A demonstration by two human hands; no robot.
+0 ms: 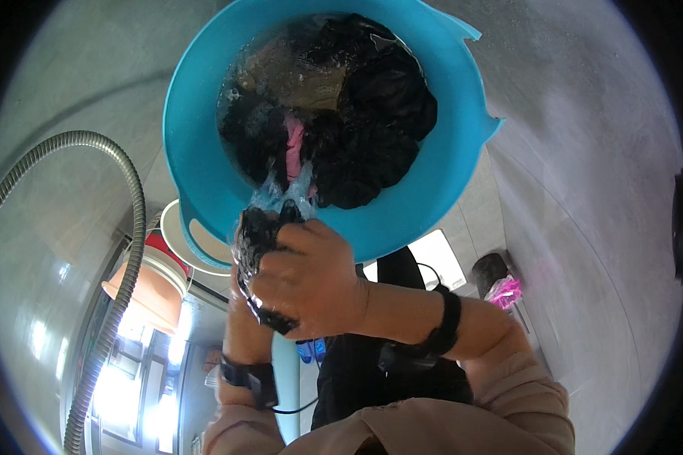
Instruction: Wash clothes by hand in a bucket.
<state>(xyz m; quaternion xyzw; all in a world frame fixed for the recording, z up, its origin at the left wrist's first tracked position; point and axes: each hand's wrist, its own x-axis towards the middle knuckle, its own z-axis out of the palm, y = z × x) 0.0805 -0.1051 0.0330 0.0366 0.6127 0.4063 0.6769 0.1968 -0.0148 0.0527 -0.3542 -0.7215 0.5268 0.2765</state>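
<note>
My right hand is closed in a fist round a bunched, wet black cloth, just over the near rim of a large blue tub. On the cloth's other side is my left hand, pressed against it, its fingers largely hidden. Water streams from the cloth into the tub. Dark soaked clothes lie in the tub's water, with a strip of pink fabric among them.
A ribbed metal hose arches at the left. Near it are a white basin and a peach-coloured bucket. A dark container and a pink plastic package stand by the right wall.
</note>
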